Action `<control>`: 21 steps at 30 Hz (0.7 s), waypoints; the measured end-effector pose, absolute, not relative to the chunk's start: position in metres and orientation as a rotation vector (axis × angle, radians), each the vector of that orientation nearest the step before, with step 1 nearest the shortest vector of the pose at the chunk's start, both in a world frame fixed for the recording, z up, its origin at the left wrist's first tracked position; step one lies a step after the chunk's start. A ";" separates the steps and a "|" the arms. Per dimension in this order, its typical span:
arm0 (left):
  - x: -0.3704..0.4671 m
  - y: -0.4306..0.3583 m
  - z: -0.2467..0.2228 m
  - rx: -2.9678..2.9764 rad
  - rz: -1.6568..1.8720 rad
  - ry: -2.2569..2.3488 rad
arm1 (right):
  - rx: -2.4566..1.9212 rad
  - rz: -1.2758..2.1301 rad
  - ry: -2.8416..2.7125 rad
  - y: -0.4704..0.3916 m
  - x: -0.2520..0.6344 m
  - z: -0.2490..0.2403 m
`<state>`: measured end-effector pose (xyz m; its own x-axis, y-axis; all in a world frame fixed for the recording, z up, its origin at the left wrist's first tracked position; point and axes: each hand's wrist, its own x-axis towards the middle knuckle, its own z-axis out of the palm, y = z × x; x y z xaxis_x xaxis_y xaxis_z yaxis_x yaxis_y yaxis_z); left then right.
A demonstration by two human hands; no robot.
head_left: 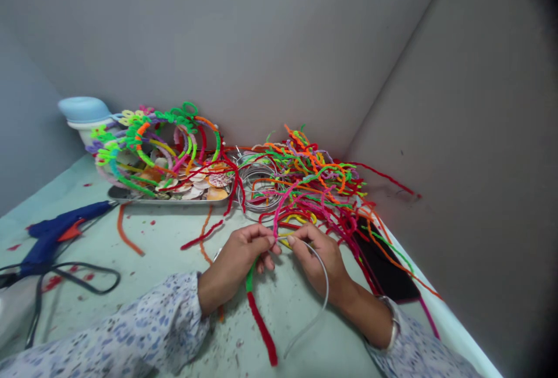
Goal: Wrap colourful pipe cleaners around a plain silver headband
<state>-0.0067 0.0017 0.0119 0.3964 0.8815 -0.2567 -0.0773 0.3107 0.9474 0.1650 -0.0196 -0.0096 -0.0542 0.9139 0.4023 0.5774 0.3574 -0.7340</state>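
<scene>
In front of me, my left hand [242,259] pinches a wire wrapped in fuzzy pipe cleaner, with a green and then a red section [261,328] hanging below the fingers. A pink pipe cleaner [281,206] stands up from between these fingertips. Close beside it, my right hand [325,261] is closed on the bare grey wire [326,285], thumb against forefinger. From there the wire curves down to a free end over the table. Just what lies between the right fingertips is partly hidden.
A metal tray [174,202] holds shells and several finished pipe-cleaner rings [148,134]. Behind my hands lie a coil of wire [257,192] and a tangled pipe-cleaner pile [314,168]. A black phone [387,267] sits right; a blue glue gun [56,229] and white-blue container [87,116] sit left.
</scene>
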 end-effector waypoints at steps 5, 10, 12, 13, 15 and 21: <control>-0.005 0.001 0.012 1.088 0.790 0.974 | -1.326 0.528 -1.728 -0.019 0.165 -0.010; -0.005 0.000 0.012 1.130 0.777 0.993 | -1.350 0.552 -1.704 -0.017 0.165 -0.010; -0.005 0.000 0.013 1.142 0.773 1.007 | -1.364 0.566 -1.693 -0.017 0.166 -0.011; -0.005 0.000 0.013 1.146 0.776 1.019 | -1.368 0.574 -1.690 -0.016 0.166 -0.011; -0.005 0.000 0.014 1.160 0.790 1.049 | -1.366 0.581 -1.692 -0.016 0.166 -0.012; -0.005 0.001 0.013 1.245 0.818 1.085 | -1.359 0.607 -1.684 -0.016 0.165 -0.013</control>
<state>-0.0051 0.0008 0.0132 0.3100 0.9323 -0.1863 0.0772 0.1706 0.9823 0.1655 -0.0164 -0.0133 -0.0316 0.9474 0.3185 0.5262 0.2867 -0.8005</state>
